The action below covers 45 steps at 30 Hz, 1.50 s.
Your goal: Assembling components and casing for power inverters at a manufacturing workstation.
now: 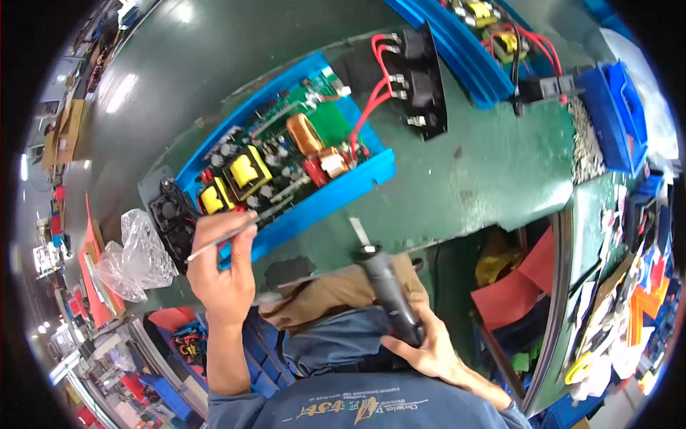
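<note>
My left hand [227, 275] pinches a slim metal strip [220, 239], possibly tweezers, at the near left corner of a blue metal housing [314, 220]. Inside that housing lies a circuit board [275, 154] with yellow transformers [244, 173], a copper coil [304, 134] and many small parts. At its left end is a black panel with fans [168, 209]. Red wires [371, 104] run from the right end to a black end plate [427, 89]. My right hand [430, 347] is wrapped round a black electric screwdriver [389, 289], its metal tip pointing away from me, off the housing.
A second blue housing [464, 53] with a board and wires is at the far right. Beyond it stand a blue bin [616, 118] and a pile of small metal pieces [587, 146]. Crumpled clear plastic [136, 257] lies left. The green bench edge [457, 236] runs before my lap.
</note>
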### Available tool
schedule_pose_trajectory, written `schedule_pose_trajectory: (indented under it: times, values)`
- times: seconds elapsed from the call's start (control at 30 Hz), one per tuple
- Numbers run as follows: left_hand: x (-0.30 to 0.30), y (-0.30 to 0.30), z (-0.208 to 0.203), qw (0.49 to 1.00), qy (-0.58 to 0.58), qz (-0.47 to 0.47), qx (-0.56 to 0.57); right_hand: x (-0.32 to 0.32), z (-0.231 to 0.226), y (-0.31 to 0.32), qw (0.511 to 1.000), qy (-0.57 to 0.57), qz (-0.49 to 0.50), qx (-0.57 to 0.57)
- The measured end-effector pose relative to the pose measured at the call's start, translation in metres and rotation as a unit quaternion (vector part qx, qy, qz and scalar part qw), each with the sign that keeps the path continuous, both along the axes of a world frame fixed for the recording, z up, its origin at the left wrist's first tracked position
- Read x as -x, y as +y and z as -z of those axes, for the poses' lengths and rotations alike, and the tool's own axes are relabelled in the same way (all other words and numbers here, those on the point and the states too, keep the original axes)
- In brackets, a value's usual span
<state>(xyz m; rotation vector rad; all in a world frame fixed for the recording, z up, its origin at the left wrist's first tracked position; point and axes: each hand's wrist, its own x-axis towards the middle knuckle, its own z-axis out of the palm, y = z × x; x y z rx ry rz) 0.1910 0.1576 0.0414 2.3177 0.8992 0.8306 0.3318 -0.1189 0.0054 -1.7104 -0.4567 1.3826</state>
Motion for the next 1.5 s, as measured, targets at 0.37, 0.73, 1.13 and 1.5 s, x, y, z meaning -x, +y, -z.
schedule_pose_trajectory:
  times: [0.37,0.73,1.13,1.5]
  values:
    - [-0.004,-0.006,0.004,0.999,0.002,-0.030,0.010,0.011,0.012,0.013,0.995,-0.009,-0.048,-0.091]
    - [-0.009,-0.003,0.005,0.999,0.020,-0.008,-0.042,0.006,0.009,0.028,0.996,0.009,-0.049,-0.080]
    - [-0.008,0.000,-0.002,0.999,0.006,0.035,-0.041,0.010,0.027,0.019,0.965,0.244,-0.027,-0.092]
    - [-0.005,0.008,-0.005,0.999,0.026,0.035,-0.023,0.007,0.014,0.015,0.996,0.047,-0.055,-0.057]
